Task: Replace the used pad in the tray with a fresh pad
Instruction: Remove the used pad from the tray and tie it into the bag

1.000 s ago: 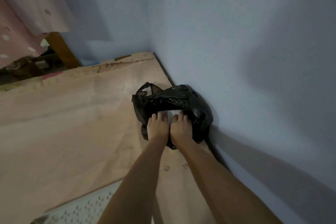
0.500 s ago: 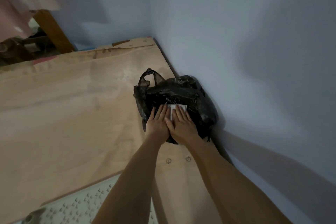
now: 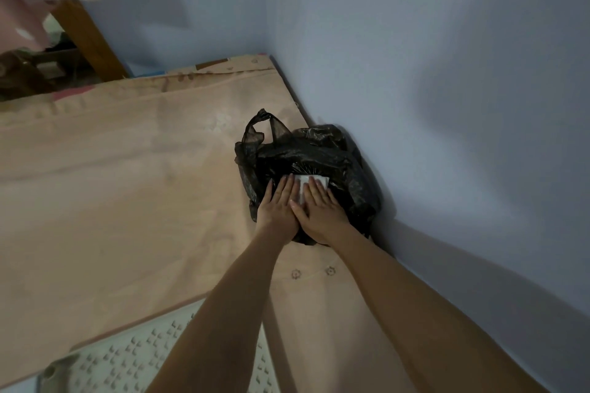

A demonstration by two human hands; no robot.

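Note:
A crumpled black plastic bag (image 3: 306, 153) lies on a peach sheet against the blue wall. In its mouth shows a folded white pad (image 3: 305, 183), mostly covered by my hands. My left hand (image 3: 277, 204) lies flat on the pad's left side with straight fingers. My right hand (image 3: 321, 206) lies flat on its right side, fingers straight, its thumb crossing over the left hand. Both hands press down on the pad and the bag. No tray is in view.
The peach sheet (image 3: 127, 201) covers a wide flat surface to the left. A white patterned cloth (image 3: 127, 360) lies at the bottom edge. The blue wall (image 3: 447, 105) closes the right side. A wooden post (image 3: 92, 41) and clutter stand at the far left.
My hands went from curled fingertips at the bag's mouth to lying flat on the white pad. The view has shifted slightly; the bag stays in place.

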